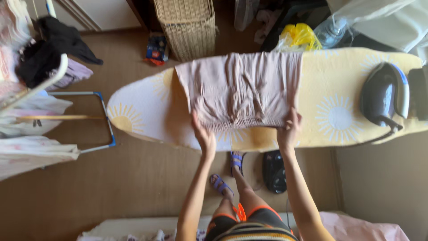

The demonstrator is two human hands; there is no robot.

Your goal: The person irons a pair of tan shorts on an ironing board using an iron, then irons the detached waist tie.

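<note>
Both hands — left hand [204, 139], right hand [289, 130] — grip garment [240, 89] edge.

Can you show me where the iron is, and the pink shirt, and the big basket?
iron [384, 93], head view, on its dark body.
pink shirt [243, 89], head view, middle of the cloth.
wicker basket [189, 29], head view, on its woven front wall.

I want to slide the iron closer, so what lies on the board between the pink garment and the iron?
Only bare sun-printed board cover separates the pink garment from the iron, as the head view shows.
</note>
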